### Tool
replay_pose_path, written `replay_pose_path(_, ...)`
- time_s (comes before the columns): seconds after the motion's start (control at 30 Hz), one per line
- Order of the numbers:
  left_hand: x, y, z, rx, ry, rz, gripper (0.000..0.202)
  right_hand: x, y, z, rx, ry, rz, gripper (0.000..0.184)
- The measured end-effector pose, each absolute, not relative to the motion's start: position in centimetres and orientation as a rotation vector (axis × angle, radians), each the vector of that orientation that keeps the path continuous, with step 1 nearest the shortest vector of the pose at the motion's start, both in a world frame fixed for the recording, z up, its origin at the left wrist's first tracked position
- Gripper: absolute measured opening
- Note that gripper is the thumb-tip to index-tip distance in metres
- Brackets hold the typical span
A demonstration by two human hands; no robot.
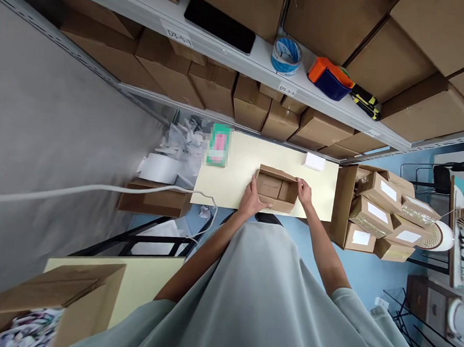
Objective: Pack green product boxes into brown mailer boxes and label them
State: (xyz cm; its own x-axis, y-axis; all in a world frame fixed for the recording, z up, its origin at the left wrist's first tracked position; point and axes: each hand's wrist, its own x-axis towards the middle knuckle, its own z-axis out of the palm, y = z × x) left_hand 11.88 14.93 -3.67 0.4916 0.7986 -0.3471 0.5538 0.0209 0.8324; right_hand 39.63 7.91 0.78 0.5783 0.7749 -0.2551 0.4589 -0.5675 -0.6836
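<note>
An open brown cardboard box (269,187) rests on the pale yellow table (241,153) in front of me, its inside facing up with folded flaps on the bottom. My left hand (251,200) grips its left end, the thumb stretched along the near wall. At the box's far right corner, the fingers of my right hand (303,191) pinch the cardboard edge. A green and pink packet (218,145), blurred, lies at the table's back left. Toward the back right sits a small white box (314,162).
Right of the table, a large carton (342,206) holds several labelled boxes. A shelf (231,53) overhead carries a black phone (220,24), blue tape (286,55), an orange-and-blue tape dispenser (330,78) and cutters (365,101). A white cable (97,188) crosses at left.
</note>
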Motion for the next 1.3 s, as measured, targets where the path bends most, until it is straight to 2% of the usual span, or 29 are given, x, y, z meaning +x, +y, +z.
replay_pose_path(0.07,12.4,14.6,-3.5,1.662,1.233,0.317,0.173,39.3,7.7,0.7,-2.24,-0.985,0.743,0.086)
replay_pose_path(0.3,13.0,14.6,-2.9,1.711,1.309,0.344,0.158,39.1,8.6,1.2,-2.249,-1.049,0.693,0.098)
replay_pose_path(0.43,13.4,14.5,-2.1,1.617,1.359,0.364,0.164,39.8,9.5,1.7,-2.16,-1.165,0.693,0.101)
replay_pose_path(0.53,12.7,12.4,-1.2,1.504,1.41,0.469,0.17,40.0,9.8,1.7,-2.03,-1.259,0.727,0.097)
replay_pose_path(0.63,10.3,8.7,-0.6,1.401,1.483,0.619,0.17,38.8,10.4,0.8,-1.917,-1.299,0.804,0.084)
replay_pose_path(0.87,1.4,-2.4,1.8,1.075,1.895,0.713,0.173,28.0,11.8,0.0,-1.517,-1.76,1.153,0.081)
replay_pose_path(1.07,-0.7,-10.4,3.6,0.776,2.172,0.886,0.169,18.7,12.2,1.2,-1.144,-2.165,1.175,0.068)
replay_pose_path(1.3,-4.3,-16.9,3.7,0.435,2.389,1.04,0.163,7.4,10.5,2.9,-0.729,-2.551,1.165,0.058)
